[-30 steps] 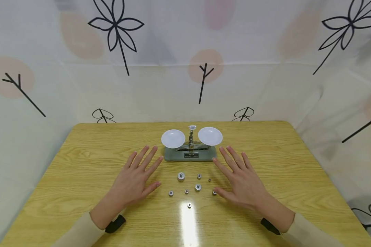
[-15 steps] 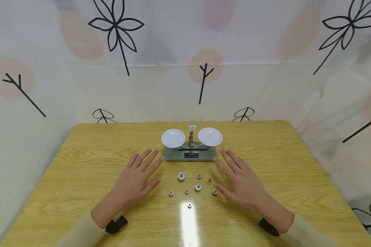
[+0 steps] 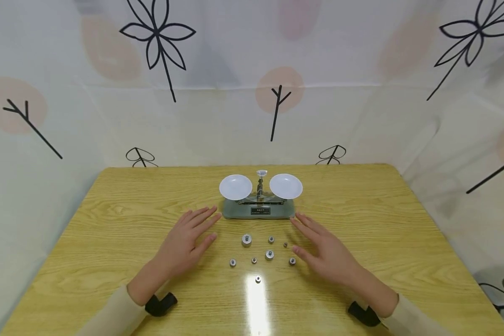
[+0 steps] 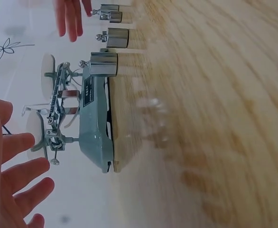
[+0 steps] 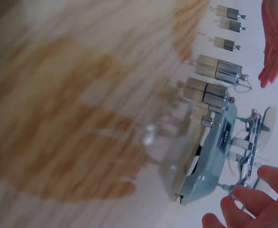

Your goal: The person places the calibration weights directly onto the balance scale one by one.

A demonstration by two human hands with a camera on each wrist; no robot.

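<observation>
A grey-green balance scale (image 3: 258, 212) with two white pans stands toward the back of the table. In front of it, several silver weights of different sizes stand scattered, the biggest weight (image 3: 246, 240) nearest the scale's base. My left hand (image 3: 186, 245) is held to the left of the weights, fingers extended and thumb apart, with nothing in it. On the other side my right hand (image 3: 329, 254) mirrors it, its thumb close to a small weight (image 3: 292, 261). In the left wrist view the scale's base (image 4: 95, 123) shows beyond the spread fingers (image 4: 27, 171).
The wood-grain table (image 3: 130, 200) has its far edge against a patterned cloth backdrop (image 3: 218, 121). A bright light reflection (image 3: 257, 308) lies on the front of the tabletop. Black straps with dark wrist devices (image 3: 161, 305) sit at both cuffs.
Both hands have turned slightly, palms more toward each other, and their fingers have drawn closer together. The right thumb no longer covers the small weight. Scale and weights stay in place.
</observation>
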